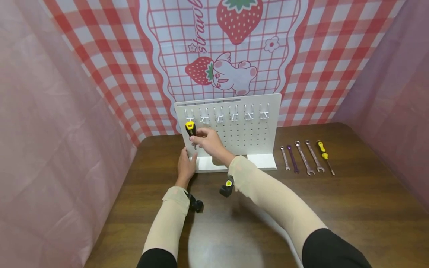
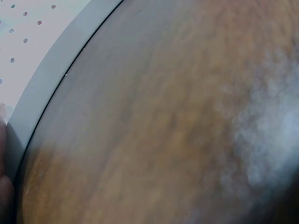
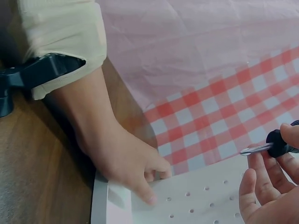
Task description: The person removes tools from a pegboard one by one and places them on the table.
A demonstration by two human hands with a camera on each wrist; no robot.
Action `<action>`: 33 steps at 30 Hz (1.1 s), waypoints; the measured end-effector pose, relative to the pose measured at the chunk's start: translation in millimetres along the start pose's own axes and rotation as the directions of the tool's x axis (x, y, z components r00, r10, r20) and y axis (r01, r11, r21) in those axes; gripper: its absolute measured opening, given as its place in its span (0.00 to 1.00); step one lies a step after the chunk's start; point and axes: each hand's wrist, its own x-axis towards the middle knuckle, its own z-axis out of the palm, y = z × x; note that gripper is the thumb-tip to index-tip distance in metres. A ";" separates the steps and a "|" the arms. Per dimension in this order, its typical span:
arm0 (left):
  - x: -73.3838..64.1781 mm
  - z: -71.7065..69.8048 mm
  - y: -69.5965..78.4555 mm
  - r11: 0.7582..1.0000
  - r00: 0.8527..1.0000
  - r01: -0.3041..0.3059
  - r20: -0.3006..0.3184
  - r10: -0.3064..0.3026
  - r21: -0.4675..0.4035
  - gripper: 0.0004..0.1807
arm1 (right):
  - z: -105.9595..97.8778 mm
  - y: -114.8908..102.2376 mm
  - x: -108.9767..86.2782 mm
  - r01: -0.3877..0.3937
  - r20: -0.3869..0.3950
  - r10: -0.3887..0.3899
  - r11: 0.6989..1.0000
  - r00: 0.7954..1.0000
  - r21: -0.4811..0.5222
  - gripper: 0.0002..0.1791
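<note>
My right hand (image 1: 210, 142) pinches a short screwdriver (image 1: 190, 129) by its black-and-yellow handle. It is held nearly upright before the left side of a white pegboard (image 1: 248, 138), just below the leftmost white hook (image 1: 189, 114). In the right wrist view, the screwdriver's metal shaft (image 3: 258, 149) sticks out past the fingers. My left hand (image 1: 186, 166) grips the board's lower left edge; the right wrist view shows the thumb on the front face and the other fingers around the side. Only a sliver of left hand (image 2: 4, 186) enters the left wrist view.
Several white hooks line the pegboard's upper part. Right of its base lie several wrenches (image 1: 304, 158), one of them purple (image 1: 293, 159), and a yellow-handled screwdriver (image 1: 323, 152), all on the brown wooden table (image 1: 352, 208). A checkered strawberry cloth (image 1: 134, 63) hangs behind; pink curtains flank the table.
</note>
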 end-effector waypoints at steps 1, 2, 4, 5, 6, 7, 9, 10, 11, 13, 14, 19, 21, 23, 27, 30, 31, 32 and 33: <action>-0.1 -0.2 0.0 1.000 1.000 -0.001 -0.004 0.001 0.001 0.31 | -1.4 -0.2 -2.2 0.000 0.001 0.000 1.000 1.000 0.004 0.14; -0.2 -0.5 0.0 1.000 1.000 -0.002 -0.008 0.002 0.001 0.31 | -3.2 0.1 -4.5 0.001 0.004 -0.001 1.000 1.000 0.006 0.14; -0.5 -0.9 -0.7 1.000 1.000 0.002 -0.009 -0.002 0.011 0.31 | -8.1 2.7 -8.9 -0.006 0.013 0.006 1.000 1.000 0.008 0.14; -0.8 -0.8 -1.2 1.000 1.000 0.002 -0.010 -0.002 0.016 0.32 | -11.1 4.8 -11.2 -0.011 0.019 0.011 1.000 1.000 0.010 0.15; -1.0 -0.8 -1.6 1.000 1.000 0.004 -0.010 -0.004 0.020 0.32 | -14.5 7.0 -13.6 -0.017 0.026 0.017 1.000 1.000 0.014 0.15; -1.4 -0.7 -2.1 1.000 1.000 0.005 -0.013 -0.005 0.021 0.32 | -18.0 9.1 -16.0 -0.025 0.035 0.024 1.000 0.999 0.018 0.15; -2.0 -0.1 -3.2 1.000 1.000 0.006 -0.019 -0.005 0.022 0.32 | -25.5 14.7 -19.9 -0.042 0.050 0.040 0.999 0.998 0.025 0.15; -2.2 0.3 -3.6 1.000 1.000 0.008 -0.022 -0.007 0.020 0.32 | -29.7 16.6 -22.4 -0.050 0.057 0.048 0.998 0.997 0.026 0.15; -2.4 0.8 -3.9 1.000 1.000 0.011 -0.025 -0.011 0.018 0.32 | -34.0 19.0 -24.7 -0.057 0.062 0.055 0.998 0.997 0.028 0.15; -2.7 1.7 -4.3 1.000 1.000 0.018 -0.025 -0.017 0.020 0.33 | -43.4 23.1 -29.7 -0.075 0.073 0.074 0.997 0.995 0.016 0.15; -2.6 2.2 -4.3 1.000 1.000 0.020 -0.022 -0.020 0.021 0.33 | -48.8 25.5 -32.3 -0.084 0.076 0.083 0.996 0.994 0.010 0.15; -2.3 3.9 -3.3 0.999 0.999 0.033 -0.007 -0.033 0.015 0.33 | -80.4 37.5 -46.4 -0.123 0.085 0.129 0.990 0.988 -0.067 0.14; -2.1 4.0 -3.3 0.999 0.999 0.030 -0.010 -0.030 0.012 0.33 | -94.5 42.3 -52.1 -0.137 0.081 0.147 0.983 0.986 -0.121 0.15; -1.6 3.9 -3.3 1.000 1.000 0.026 -0.015 -0.026 0.010 0.33 | -108.4 46.3 -57.7 -0.143 0.069 0.156 0.976 0.985 -0.167 0.16; -0.6 3.5 -2.6 1.000 1.000 0.022 -0.014 -0.022 0.010 0.32 | -134.6 52.3 -69.1 -0.155 0.027 0.165 0.960 0.986 -0.232 0.20; -0.6 3.3 -1.6 1.000 1.000 0.027 -0.014 -0.026 0.008 0.33 | -152.8 57.1 -77.0 -0.177 -0.011 0.179 0.956 0.984 -0.236 0.22; -0.7 3.2 -1.3 1.000 1.000 0.028 -0.015 -0.028 0.008 0.33 | -159.1 59.4 -79.5 -0.181 -0.020 0.181 0.958 0.983 -0.225 0.23; -0.8 3.2 -1.2 1.000 0.999 0.028 -0.016 -0.028 0.008 0.33 | -165.8 62.1 -82.0 -0.189 -0.033 0.186 0.957 0.982 -0.221 0.22; -0.8 3.1 -1.0 1.000 0.999 0.028 -0.016 -0.028 0.008 0.32 | -172.9 63.9 -84.8 -0.199 -0.043 0.194 0.956 0.980 -0.216 0.22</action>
